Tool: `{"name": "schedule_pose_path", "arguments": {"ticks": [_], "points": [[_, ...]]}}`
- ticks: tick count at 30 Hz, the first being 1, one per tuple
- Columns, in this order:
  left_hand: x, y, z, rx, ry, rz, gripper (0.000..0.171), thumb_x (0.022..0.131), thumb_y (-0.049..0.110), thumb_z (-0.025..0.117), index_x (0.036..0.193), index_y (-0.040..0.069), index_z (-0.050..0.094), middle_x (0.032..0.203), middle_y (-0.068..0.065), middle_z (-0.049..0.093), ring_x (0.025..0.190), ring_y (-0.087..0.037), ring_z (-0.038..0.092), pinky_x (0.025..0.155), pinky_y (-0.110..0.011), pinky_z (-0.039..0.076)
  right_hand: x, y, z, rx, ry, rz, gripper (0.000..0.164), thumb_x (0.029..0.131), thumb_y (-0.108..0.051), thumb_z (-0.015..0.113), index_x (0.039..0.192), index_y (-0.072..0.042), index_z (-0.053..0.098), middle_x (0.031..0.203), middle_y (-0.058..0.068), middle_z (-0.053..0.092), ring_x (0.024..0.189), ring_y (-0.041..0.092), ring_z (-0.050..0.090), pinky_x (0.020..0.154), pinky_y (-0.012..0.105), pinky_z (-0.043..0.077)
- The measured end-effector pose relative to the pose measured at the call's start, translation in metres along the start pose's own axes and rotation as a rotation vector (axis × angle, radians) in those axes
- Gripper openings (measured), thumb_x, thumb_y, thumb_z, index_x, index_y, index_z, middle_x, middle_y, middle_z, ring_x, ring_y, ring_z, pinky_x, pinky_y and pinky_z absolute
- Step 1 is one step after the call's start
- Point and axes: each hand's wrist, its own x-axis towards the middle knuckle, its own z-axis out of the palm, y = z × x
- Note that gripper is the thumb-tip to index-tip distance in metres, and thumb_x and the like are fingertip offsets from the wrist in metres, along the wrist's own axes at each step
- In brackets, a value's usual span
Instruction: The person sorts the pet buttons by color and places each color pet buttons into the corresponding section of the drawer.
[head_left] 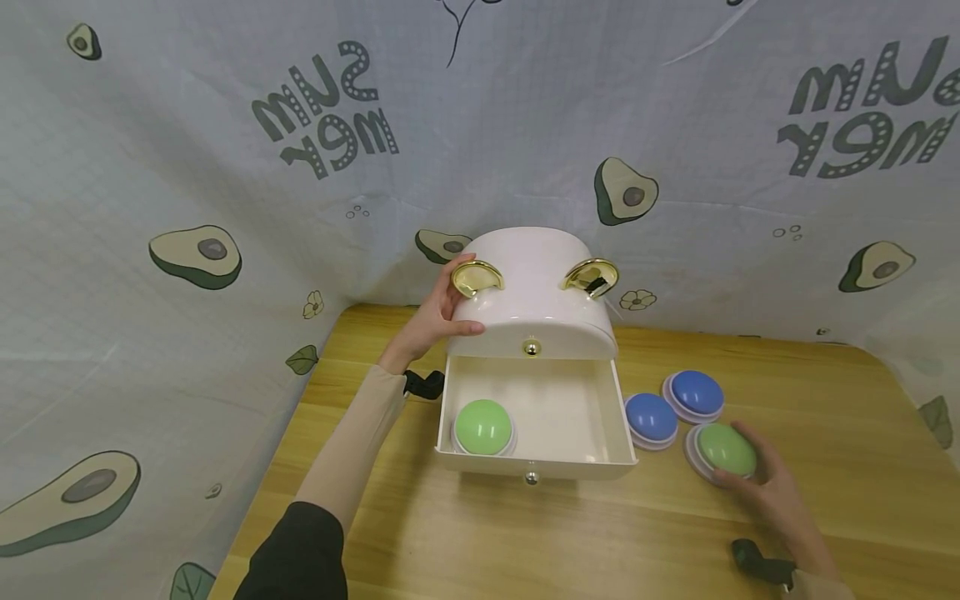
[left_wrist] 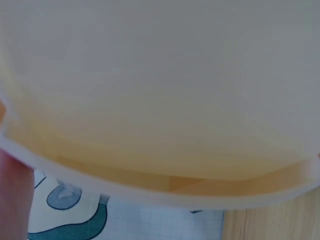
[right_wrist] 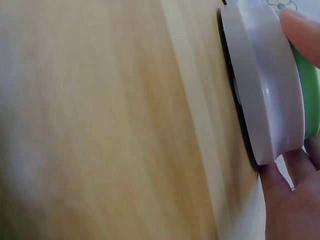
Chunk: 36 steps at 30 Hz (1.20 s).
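A white cabinet (head_left: 528, 292) with two gold ears has its lower drawer (head_left: 577, 417) pulled out. My left hand (head_left: 431, 321) rests on the cabinet's left side, thumb below the gold ear (head_left: 477, 277) and fingers beside it. Inside the drawer, at the front left, sits a green push button (head_left: 483, 427) on a white base. Right of the drawer, my right hand (head_left: 768, 483) grips another green push button (head_left: 726, 450) between thumb and fingers. In the right wrist view its pale round base (right_wrist: 265, 85) stands close to the tabletop.
Two blue push buttons, one by the drawer's right wall (head_left: 651, 417) and another behind it (head_left: 697, 392), lie on the wooden table (head_left: 825, 400). A printed cloth (head_left: 517, 167) hangs along the back. The drawer's front wall (head_left: 480, 467) juts toward me.
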Motion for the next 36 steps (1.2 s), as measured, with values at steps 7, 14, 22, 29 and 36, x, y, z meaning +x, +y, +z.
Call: {"name": "schedule_pose_path", "arguments": {"ticks": [7, 14, 22, 29, 36], "points": [[0.001, -0.002, -0.001, 0.023, -0.006, 0.002, 0.112, 0.067, 0.033, 0.087, 0.148, 0.010, 0.014, 0.147, -0.012, 0.025, 0.136, -0.017, 0.026, 0.111, -0.033, 0.018, 0.001, 0.002, -0.001, -0.014, 0.021, 0.017, 0.081, 0.088, -0.008, 0.068, 0.153, -0.017, 0.022, 0.153, -0.006, 0.023, 0.117, -0.010, 0.026, 0.093, 0.005, 0.018], [0.000, -0.002, 0.000, 0.029, -0.005, -0.002, 0.114, 0.066, 0.037, 0.087, 0.149, 0.010, 0.013, 0.148, -0.013, 0.023, 0.136, -0.017, 0.025, 0.111, -0.032, 0.019, -0.002, 0.000, -0.004, -0.017, 0.055, 0.021, 0.077, 0.088, -0.010, 0.069, 0.152, -0.020, 0.027, 0.141, -0.021, 0.031, 0.113, -0.011, 0.030, 0.085, 0.001, 0.023], [0.000, -0.002, 0.000, 0.033, -0.004, -0.003, 0.114, 0.065, 0.038, 0.087, 0.149, 0.012, 0.013, 0.147, -0.012, 0.025, 0.136, -0.017, 0.026, 0.111, -0.033, 0.019, -0.001, -0.012, -0.008, 0.249, 0.044, -0.005, 0.075, 0.087, 0.004, 0.064, 0.150, -0.021, 0.032, 0.140, -0.021, 0.036, 0.119, -0.009, 0.033, 0.094, 0.004, 0.021], [0.000, -0.003, -0.001, 0.017, -0.010, 0.004, 0.110, 0.068, 0.032, 0.087, 0.148, 0.012, 0.015, 0.147, -0.012, 0.025, 0.136, -0.017, 0.026, 0.111, -0.033, 0.019, 0.001, -0.024, -0.013, 0.377, 0.019, -0.045, 0.074, 0.087, 0.012, 0.061, 0.149, -0.021, 0.036, 0.147, -0.014, 0.035, 0.121, -0.007, 0.035, 0.097, 0.006, 0.022], [0.000, -0.002, -0.001, 0.025, -0.002, -0.005, 0.113, 0.066, 0.035, 0.087, 0.149, 0.012, 0.014, 0.148, -0.012, 0.023, 0.136, -0.017, 0.025, 0.111, -0.032, 0.019, 0.001, -0.043, -0.016, 0.379, 0.031, -0.113, 0.075, 0.084, 0.016, 0.059, 0.148, -0.016, 0.037, 0.147, -0.011, 0.038, 0.129, -0.002, 0.031, 0.102, 0.008, 0.017]]}}
